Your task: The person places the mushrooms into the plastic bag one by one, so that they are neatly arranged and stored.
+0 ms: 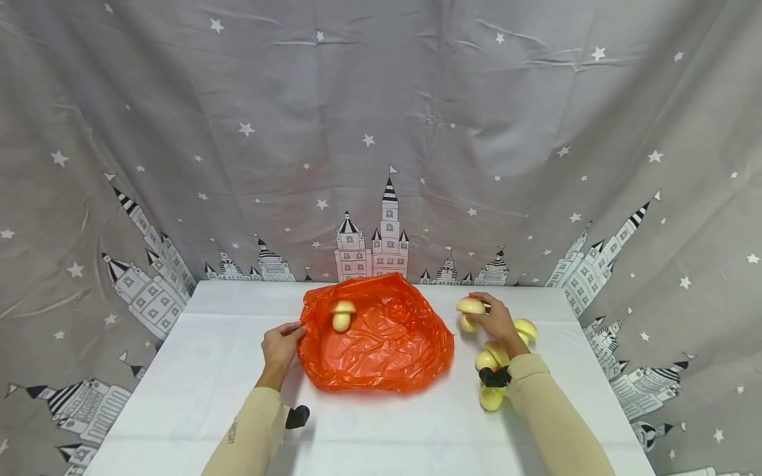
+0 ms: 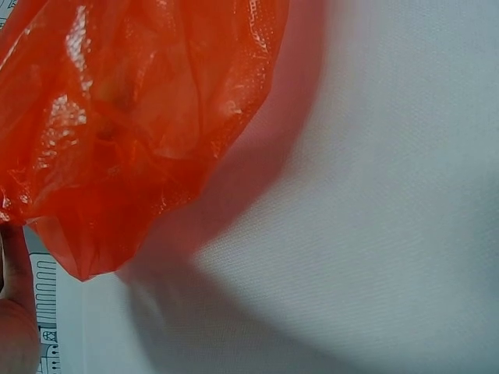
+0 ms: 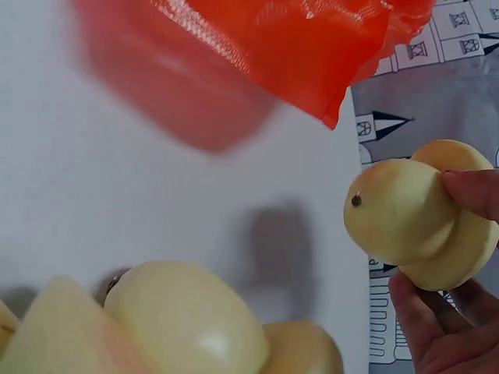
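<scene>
An orange-red plastic bag (image 1: 387, 363) lies spread with its mouth facing up, and one pale yellow toy mushroom (image 1: 342, 321) sits inside at its left. My left hand (image 1: 280, 345) pinches the bag's left rim between thumb and fingers. To the right of the bag, my right hand (image 1: 499, 322) grips another toy mushroom (image 3: 401, 210), pale yellow with a reddish blush. In the right wrist view this mushroom is up off the tabletop, thumb on one side and fingers on the other. The left wrist view shows mostly the bag's outer side (image 2: 156, 101).
Several more toy mushrooms (image 1: 491, 398) lie on the white table (image 1: 369, 436) beneath and beside my right forearm, partly hidden by it. A grey curtain (image 1: 369, 99) with stars and castles hangs along the table's back edge and at both sides.
</scene>
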A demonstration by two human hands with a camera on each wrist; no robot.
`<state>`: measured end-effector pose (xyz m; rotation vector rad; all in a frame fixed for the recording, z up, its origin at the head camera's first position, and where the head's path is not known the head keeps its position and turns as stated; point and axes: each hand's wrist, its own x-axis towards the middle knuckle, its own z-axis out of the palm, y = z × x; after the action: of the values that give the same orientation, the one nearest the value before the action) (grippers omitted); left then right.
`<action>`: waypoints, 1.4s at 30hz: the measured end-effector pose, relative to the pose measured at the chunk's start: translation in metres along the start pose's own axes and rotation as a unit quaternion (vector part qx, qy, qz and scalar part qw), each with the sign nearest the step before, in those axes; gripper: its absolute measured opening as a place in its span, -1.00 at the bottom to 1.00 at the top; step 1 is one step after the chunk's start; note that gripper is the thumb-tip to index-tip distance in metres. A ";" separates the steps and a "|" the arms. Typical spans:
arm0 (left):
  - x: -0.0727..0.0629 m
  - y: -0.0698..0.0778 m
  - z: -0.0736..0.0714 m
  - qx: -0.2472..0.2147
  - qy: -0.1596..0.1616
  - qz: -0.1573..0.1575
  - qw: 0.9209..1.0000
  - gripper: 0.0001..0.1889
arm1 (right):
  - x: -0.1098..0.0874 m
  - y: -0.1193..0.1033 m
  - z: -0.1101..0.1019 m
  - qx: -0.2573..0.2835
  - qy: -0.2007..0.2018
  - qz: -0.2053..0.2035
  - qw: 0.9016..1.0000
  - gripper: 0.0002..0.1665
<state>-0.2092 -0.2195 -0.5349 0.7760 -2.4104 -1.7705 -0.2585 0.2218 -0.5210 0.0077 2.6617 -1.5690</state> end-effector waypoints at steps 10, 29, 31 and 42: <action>0.000 -0.001 0.001 0.003 0.008 0.007 1.000 -0.67 | -0.001 -0.010 0.004 0.009 0.022 -0.029 0.999 -0.37; -0.002 -0.001 0.002 -0.009 0.014 0.002 1.000 -0.70 | -0.004 -0.038 0.028 0.055 0.025 -0.048 0.997 -0.40; -0.001 -0.001 0.001 -0.011 0.013 0.001 1.000 -0.69 | -0.004 -0.041 0.032 0.065 0.027 -0.051 0.996 -0.40; 0.000 -0.003 0.001 -0.015 0.017 0.011 1.000 -0.68 | -0.003 -0.054 0.051 0.078 0.014 -0.044 0.996 -0.42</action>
<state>-0.2084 -0.2190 -0.5378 0.7672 -2.3562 -1.7676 -0.2552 0.1511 -0.4986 -0.0850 2.5851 -1.8133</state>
